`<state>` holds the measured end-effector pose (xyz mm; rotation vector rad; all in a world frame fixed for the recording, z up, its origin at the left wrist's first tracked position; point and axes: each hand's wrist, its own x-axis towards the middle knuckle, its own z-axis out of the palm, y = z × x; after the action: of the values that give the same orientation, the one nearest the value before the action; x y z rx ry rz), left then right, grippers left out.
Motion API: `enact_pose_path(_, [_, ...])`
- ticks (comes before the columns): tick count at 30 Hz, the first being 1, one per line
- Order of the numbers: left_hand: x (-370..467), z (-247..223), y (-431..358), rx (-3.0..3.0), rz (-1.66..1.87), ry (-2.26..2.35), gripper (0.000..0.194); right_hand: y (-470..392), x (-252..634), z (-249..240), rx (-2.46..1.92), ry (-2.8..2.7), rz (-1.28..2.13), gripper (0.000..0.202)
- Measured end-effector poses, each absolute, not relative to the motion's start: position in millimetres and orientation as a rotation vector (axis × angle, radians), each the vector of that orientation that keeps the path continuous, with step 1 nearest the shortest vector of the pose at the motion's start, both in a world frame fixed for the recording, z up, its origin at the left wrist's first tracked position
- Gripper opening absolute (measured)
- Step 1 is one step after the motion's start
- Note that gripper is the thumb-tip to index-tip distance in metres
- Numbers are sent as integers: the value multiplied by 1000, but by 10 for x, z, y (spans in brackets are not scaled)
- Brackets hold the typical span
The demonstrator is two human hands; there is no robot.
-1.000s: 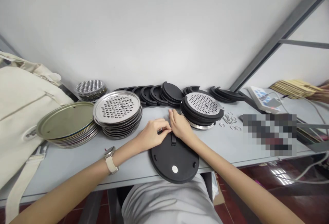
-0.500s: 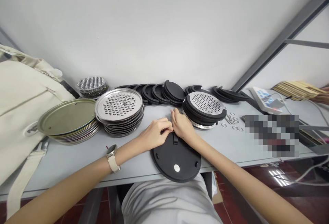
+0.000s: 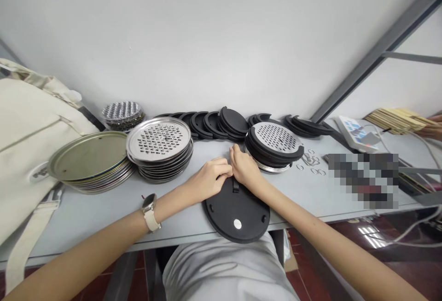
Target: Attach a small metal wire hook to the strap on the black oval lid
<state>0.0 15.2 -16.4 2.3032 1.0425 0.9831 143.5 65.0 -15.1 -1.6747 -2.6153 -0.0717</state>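
A black round disc (image 3: 238, 213) with a white dot and small black knobs lies at the table's front edge, overhanging it slightly. At its far rim, by a small black tab (image 3: 235, 187), my left hand (image 3: 212, 176) is closed in a pinch. Pressed up against it from the right is my right hand (image 3: 243, 167), its fingers together. Whatever lies between the fingertips is too small and hidden to make out. Just beyond my right hand stands a stack of black rings topped by a perforated metal plate (image 3: 276, 137).
Left are stacked grater plates (image 3: 160, 140), olive-topped round plates (image 3: 91, 153) and a cream bag (image 3: 37, 126). Black discs (image 3: 233, 121) line the wall. Metal rings (image 3: 314, 171), a white power strip (image 3: 355, 134) and a yellowish stack (image 3: 393, 120) are right; another person's hand (image 3: 433, 128) shows there.
The view has shifted very slightly. My hands stay together at the disc's far rim, with only a tiny movement of the left fingers.
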Motion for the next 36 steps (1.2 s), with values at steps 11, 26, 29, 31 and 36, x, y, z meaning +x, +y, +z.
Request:
enact_pose_path(11, [20, -125, 147, 2220, 994, 1112, 16, 654, 1456, -188, -1631, -2666, -111, 32])
enact_pose_path(26, [18, -123, 117, 2165, 1032, 1140, 16, 529, 1554, 17, -1122, -2127, 502, 32])
enact_pose_path(29, [21, -132, 107, 2171, 1046, 1137, 16, 406, 1735, 14, -973, -2227, 438, 18])
enact_pose_path(31, [23, -135, 97, 2186, 1045, 1136, 15, 309, 1908, -14, -936, -2290, 411, 16])
enact_pose_path(36, [24, -132, 76, 2276, 1032, 1086, 14, 152, 2243, -84, -847, -2429, 533, 29])
